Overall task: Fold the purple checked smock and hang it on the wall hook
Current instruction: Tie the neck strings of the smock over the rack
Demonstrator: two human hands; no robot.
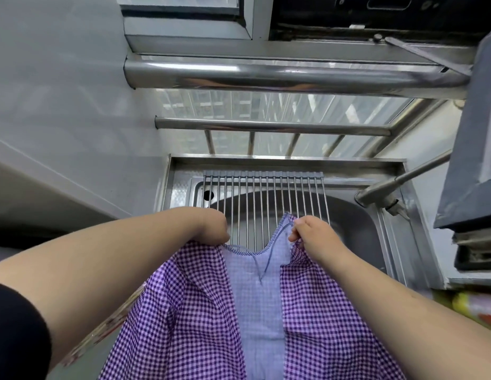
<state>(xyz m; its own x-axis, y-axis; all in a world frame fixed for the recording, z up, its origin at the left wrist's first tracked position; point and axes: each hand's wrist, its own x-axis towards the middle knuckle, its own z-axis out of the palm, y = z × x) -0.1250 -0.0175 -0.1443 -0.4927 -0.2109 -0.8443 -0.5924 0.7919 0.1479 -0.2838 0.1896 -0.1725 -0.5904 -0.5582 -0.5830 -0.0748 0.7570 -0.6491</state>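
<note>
My left hand [211, 226] and right hand [311, 233] each grip a top corner of the smock [195, 311], which hangs open over the sink [348, 215].

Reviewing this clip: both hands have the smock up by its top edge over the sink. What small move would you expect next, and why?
Probably bringing the two hands together to fold the smock in half lengthwise. The left hand and right hand each grip a top corner of the purple checked smock, which hangs spread open and unfolded, its pale lining facing up, in front of the sink. No wall hook is in view.
</note>
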